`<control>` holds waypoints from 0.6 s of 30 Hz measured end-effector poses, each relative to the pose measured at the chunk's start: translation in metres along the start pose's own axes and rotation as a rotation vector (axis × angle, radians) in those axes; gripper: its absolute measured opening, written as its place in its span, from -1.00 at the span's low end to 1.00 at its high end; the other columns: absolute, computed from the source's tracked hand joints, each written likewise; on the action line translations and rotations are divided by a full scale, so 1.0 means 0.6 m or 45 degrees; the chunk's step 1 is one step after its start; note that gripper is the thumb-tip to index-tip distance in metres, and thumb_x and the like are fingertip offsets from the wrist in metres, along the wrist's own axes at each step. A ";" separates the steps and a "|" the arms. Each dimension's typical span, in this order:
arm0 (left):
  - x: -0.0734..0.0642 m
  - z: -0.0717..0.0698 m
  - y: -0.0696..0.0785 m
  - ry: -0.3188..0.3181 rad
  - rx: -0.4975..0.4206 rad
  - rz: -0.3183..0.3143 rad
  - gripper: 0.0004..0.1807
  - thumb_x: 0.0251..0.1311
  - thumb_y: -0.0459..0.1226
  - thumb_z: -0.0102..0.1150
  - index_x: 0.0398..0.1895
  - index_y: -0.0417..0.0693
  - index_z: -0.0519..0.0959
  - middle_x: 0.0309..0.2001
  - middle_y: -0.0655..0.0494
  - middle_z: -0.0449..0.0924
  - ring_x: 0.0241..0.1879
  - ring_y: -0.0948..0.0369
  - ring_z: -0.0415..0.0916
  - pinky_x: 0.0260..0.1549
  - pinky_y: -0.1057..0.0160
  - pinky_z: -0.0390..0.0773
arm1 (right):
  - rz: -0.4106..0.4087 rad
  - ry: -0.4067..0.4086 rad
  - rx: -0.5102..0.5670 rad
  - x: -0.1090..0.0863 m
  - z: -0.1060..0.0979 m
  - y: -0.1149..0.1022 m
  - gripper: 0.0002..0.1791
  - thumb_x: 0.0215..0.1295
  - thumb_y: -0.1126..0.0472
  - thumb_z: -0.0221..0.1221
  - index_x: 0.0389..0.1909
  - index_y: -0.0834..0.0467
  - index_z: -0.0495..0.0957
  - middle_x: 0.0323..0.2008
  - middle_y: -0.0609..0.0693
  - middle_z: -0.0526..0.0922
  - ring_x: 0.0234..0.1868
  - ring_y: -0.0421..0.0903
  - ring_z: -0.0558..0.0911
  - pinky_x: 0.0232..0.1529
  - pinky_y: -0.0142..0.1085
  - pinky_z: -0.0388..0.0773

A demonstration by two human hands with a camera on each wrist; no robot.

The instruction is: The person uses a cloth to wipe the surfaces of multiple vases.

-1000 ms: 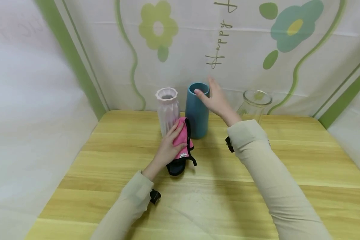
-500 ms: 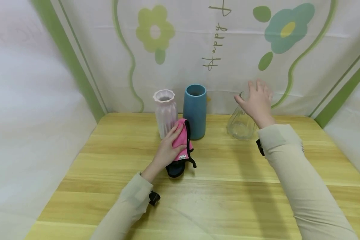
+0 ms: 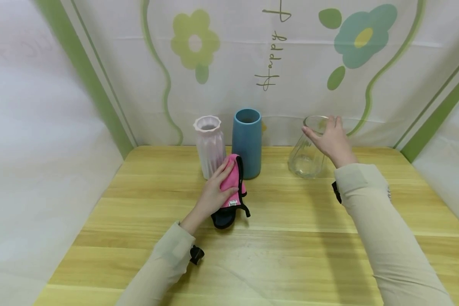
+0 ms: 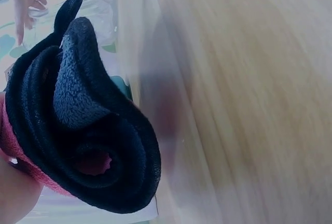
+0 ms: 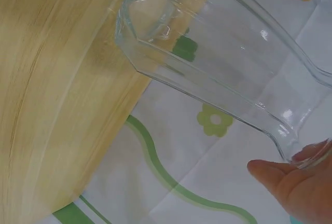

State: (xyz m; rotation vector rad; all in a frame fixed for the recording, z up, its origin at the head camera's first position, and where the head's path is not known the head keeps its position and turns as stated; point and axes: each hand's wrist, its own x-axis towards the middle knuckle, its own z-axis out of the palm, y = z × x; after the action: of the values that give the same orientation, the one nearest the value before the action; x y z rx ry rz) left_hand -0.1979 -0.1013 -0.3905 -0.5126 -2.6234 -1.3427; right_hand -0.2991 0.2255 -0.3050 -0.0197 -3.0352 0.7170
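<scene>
My left hand [image 3: 214, 193] grips a rolled pink-and-black cloth [image 3: 231, 180] with a white label, just in front of two vases. The left wrist view shows the cloth's [image 4: 88, 110] rolled end, its dark fleecy layers coiled. My right hand [image 3: 333, 142] holds the neck of a clear glass vase [image 3: 306, 159], thumb on the left of the rim and fingers on the far right side. That vase stands upright on the table. Seen from the right wrist, the thumb side of the hand [image 5: 306, 187] lies right at the rim of the glass vase [image 5: 218, 53].
A pale pink fluted vase [image 3: 209, 148] and a blue vase [image 3: 247, 144] stand side by side at the back of the wooden table [image 3: 283, 255]. Behind them hangs a white curtain [image 3: 229, 55] printed with flowers and lettering.
My right hand has moved right from beside the blue vase to the glass vase, then lowered onto its rim. My left hand and the cloth have stayed in place.
</scene>
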 end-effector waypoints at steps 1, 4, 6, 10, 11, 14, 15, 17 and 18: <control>0.000 0.001 0.000 -0.004 0.000 -0.002 -0.20 0.10 -0.29 0.33 0.43 0.07 0.21 0.51 0.08 0.04 0.48 -0.01 0.05 0.39 -0.08 0.18 | -0.006 0.000 -0.009 0.000 0.000 0.001 0.25 0.22 -0.54 -0.32 0.42 0.45 -0.46 0.42 0.50 -0.47 0.30 0.62 0.02 0.23 0.36 0.15; 0.001 0.003 0.000 -0.016 0.001 -0.011 -0.19 0.10 -0.28 0.33 0.43 0.08 0.21 0.52 0.09 0.03 0.48 -0.01 0.05 0.39 -0.09 0.18 | -0.018 0.007 -0.028 0.001 0.001 0.001 0.26 0.23 -0.54 -0.34 0.40 0.51 -0.45 0.42 0.52 -0.42 0.26 0.61 0.11 0.20 0.32 0.24; 0.001 0.006 -0.001 -0.025 0.000 -0.018 -0.19 0.10 -0.28 0.33 0.44 0.09 0.20 0.52 0.10 0.03 0.48 -0.01 0.05 0.38 -0.10 0.18 | -0.021 0.009 -0.037 0.000 0.000 0.001 0.25 0.24 -0.54 -0.36 0.40 0.51 -0.44 0.43 0.52 -0.41 0.27 0.60 0.11 0.21 0.31 0.24; 0.001 0.011 -0.004 -0.042 -0.023 -0.022 -0.19 0.11 -0.29 0.32 0.44 0.09 0.19 0.52 0.09 0.01 0.48 -0.02 0.03 0.39 -0.11 0.15 | -0.026 0.006 -0.048 -0.001 -0.002 0.001 0.22 0.25 -0.52 -0.37 0.41 0.50 -0.41 0.44 0.51 -0.37 0.29 0.59 0.09 0.25 0.31 0.20; 0.001 0.012 -0.004 -0.045 -0.026 -0.024 -0.19 0.11 -0.29 0.32 0.44 0.09 0.18 0.52 0.10 0.01 0.48 -0.02 0.02 0.39 -0.11 0.15 | -0.031 0.005 -0.048 -0.001 -0.002 0.001 0.22 0.26 -0.52 -0.37 0.41 0.51 -0.40 0.44 0.50 -0.36 0.30 0.58 0.09 0.25 0.31 0.19; 0.000 0.014 -0.004 -0.050 -0.039 -0.017 -0.18 0.11 -0.31 0.31 0.44 0.07 0.18 0.52 0.09 0.00 0.49 -0.02 0.00 0.40 -0.10 0.14 | -0.039 -0.007 -0.031 -0.002 -0.004 0.002 0.20 0.27 -0.50 -0.35 0.41 0.51 -0.37 0.45 0.48 -0.34 0.33 0.56 0.06 0.29 0.30 0.14; 0.000 0.015 -0.004 -0.049 -0.040 -0.016 -0.18 0.11 -0.31 0.32 0.44 0.07 0.18 0.52 0.09 0.00 0.49 -0.02 0.00 0.39 -0.10 0.15 | -0.040 -0.012 -0.026 -0.002 -0.005 0.002 0.20 0.27 -0.50 -0.34 0.41 0.50 -0.36 0.46 0.47 -0.34 0.34 0.55 0.05 0.30 0.30 0.12; 0.000 0.016 -0.003 -0.048 -0.046 -0.015 -0.18 0.11 -0.32 0.32 0.44 0.06 0.18 0.52 0.09 0.00 0.49 -0.02 0.00 0.39 -0.09 0.17 | -0.043 -0.020 -0.015 -0.002 -0.006 0.003 0.20 0.26 -0.50 -0.34 0.42 0.49 -0.35 0.46 0.44 -0.34 0.35 0.53 0.03 0.33 0.29 0.09; 0.000 0.017 -0.002 -0.049 -0.050 -0.016 -0.19 0.11 -0.32 0.31 0.44 0.06 0.18 0.52 0.09 0.00 0.49 -0.02 0.00 0.39 -0.09 0.17 | -0.044 -0.027 -0.010 -0.003 -0.006 0.004 0.20 0.25 -0.51 -0.34 0.42 0.49 -0.34 0.47 0.43 -0.34 0.36 0.53 0.03 0.33 0.29 0.08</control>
State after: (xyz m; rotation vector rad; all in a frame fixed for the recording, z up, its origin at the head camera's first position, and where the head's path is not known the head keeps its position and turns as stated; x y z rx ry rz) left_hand -0.1979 -0.0940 -0.3975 -0.5334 -2.6398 -1.4047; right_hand -0.2973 0.2290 -0.3029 0.0404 -3.0504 0.7071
